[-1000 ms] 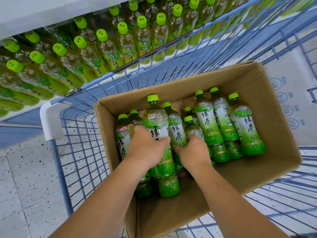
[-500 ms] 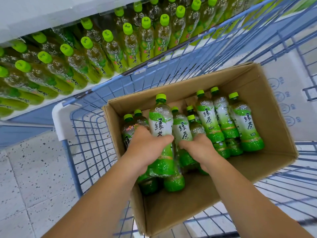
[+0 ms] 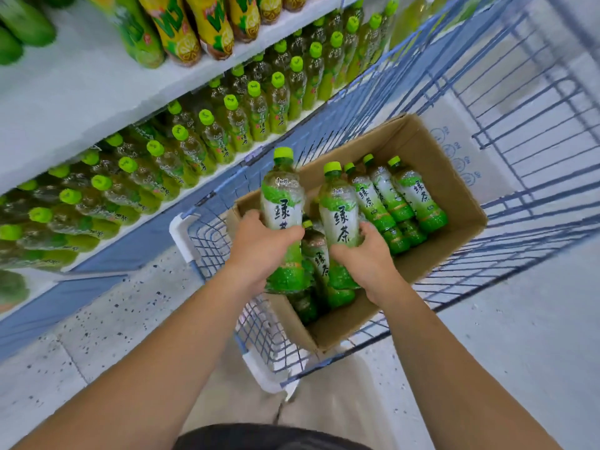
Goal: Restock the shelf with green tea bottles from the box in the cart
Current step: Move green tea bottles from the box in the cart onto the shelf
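Observation:
An open cardboard box (image 3: 454, 177) sits in a blue wire cart (image 3: 506, 102) and holds several green tea bottles (image 3: 412, 193) with green caps. My left hand (image 3: 259, 245) grips one green tea bottle (image 3: 281, 193), lifted above the box's left edge. My right hand (image 3: 363, 254) grips a second green tea bottle (image 3: 337, 209), raised over the box's middle. Both bottles are upright, close side by side. The shelf (image 3: 152, 219) on the left carries rows of green-capped bottles (image 3: 207, 138).
An upper shelf (image 3: 81, 89) holds yellow-green bottles (image 3: 175, 30) at the top left. The cart's white corner bumper (image 3: 180, 232) is close to the shelf edge. Speckled floor (image 3: 107, 323) lies between me and the shelf. A flat white carton (image 3: 461, 151) lies in the cart behind the box.
Both hands have lifted their bottles up out of the box. The view has pulled back and up, showing more of the shelves and the floor.

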A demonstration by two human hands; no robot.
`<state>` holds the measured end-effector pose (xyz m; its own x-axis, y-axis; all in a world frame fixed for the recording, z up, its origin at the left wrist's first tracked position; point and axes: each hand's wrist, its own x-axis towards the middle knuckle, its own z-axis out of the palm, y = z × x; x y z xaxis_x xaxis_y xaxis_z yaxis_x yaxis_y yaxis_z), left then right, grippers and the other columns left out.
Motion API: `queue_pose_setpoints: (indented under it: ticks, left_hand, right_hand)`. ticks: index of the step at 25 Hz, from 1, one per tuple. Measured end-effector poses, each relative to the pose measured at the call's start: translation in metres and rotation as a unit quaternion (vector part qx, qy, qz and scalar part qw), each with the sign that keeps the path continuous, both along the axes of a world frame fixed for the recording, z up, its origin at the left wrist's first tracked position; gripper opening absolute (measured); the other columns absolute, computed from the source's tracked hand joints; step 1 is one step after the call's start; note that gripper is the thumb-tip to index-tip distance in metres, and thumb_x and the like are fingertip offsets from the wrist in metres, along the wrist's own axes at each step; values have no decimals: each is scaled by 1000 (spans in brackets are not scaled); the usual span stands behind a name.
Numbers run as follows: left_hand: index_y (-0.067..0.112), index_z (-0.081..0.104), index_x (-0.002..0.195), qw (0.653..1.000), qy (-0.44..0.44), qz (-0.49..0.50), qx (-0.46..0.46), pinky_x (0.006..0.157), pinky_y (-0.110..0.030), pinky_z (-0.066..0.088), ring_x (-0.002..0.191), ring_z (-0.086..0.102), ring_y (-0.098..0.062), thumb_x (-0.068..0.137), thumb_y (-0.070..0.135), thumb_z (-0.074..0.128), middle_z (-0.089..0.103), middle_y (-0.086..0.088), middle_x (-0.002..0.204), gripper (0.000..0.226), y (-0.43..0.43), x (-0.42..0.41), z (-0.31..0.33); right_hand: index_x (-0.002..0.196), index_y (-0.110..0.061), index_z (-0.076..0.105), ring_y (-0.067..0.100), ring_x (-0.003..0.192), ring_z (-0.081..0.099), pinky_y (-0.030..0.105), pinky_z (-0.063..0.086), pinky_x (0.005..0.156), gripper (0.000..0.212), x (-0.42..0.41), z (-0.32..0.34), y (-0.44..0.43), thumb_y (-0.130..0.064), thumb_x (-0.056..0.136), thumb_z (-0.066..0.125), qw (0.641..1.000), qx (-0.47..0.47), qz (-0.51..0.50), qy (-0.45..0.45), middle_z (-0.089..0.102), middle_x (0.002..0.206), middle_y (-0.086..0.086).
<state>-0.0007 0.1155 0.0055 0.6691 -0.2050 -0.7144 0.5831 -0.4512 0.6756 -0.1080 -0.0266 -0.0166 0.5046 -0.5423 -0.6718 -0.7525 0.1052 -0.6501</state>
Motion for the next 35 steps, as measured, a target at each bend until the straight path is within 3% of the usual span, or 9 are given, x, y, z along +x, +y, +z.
queue_pose_setpoints:
  ticks: [3,8,11,16,20,23,28,35]
  left_hand:
    - [25,61,94,999,-25,-6,-21,64,-34,59,80,71,-16,77,13,80,71,1,91,28,15,3,38]
    - [23,60,107,997,-55,44,-4,70,-45,62,86,71,-21,75,22,82,71,-2,100,39,45,4,78]
    - [23,58,106,993,-84,85,1,63,-39,59,85,70,-22,75,23,82,70,-3,100,39,68,3,97]
    - [25,56,103,979,-136,146,32,77,-44,61,86,70,-19,74,20,85,71,0,97,41,122,8,124]
    - [22,59,109,970,-173,168,41,71,-37,61,84,71,-17,75,20,84,71,0,98,43,169,27,132]
    - [25,57,104,963,-190,185,48,68,-32,58,85,69,-15,74,20,86,70,1,99,42,202,51,131]
    - [21,61,108,958,-219,176,61,68,-32,57,84,71,-15,70,25,89,72,2,95,48,259,124,95]
    - [22,58,105,952,-275,119,61,74,-39,59,82,68,-14,67,29,90,69,5,91,50,312,240,33]
  right_hand:
    - [109,-24,60,20,85,69,44,60,76,41,2,44,16,-16,73,76,999,-24,-8,-38,71,96,2]
    - [104,-28,60,12,81,66,31,53,65,33,11,97,38,-18,77,75,994,-46,34,-96,68,90,-7]
    - [107,-31,59,10,83,65,30,49,64,32,22,116,51,-28,80,75,989,-57,81,-113,67,92,-9]
    - [112,-33,57,7,84,65,33,55,69,36,52,131,88,-31,81,76,976,-57,150,-147,68,96,-11]
    - [113,-35,54,6,85,65,33,55,72,38,84,135,121,-31,83,76,961,-67,205,-173,66,99,-13]
    - [113,-37,52,4,88,64,34,56,75,40,117,137,148,-38,82,77,950,-79,237,-189,64,101,-16]
    - [112,-32,51,1,87,62,21,48,62,39,197,112,200,-34,83,77,940,-81,248,-221,63,101,-12]
    - [110,-33,50,1,86,64,28,55,69,41,304,47,260,-27,82,79,942,-112,218,-230,66,99,-14]
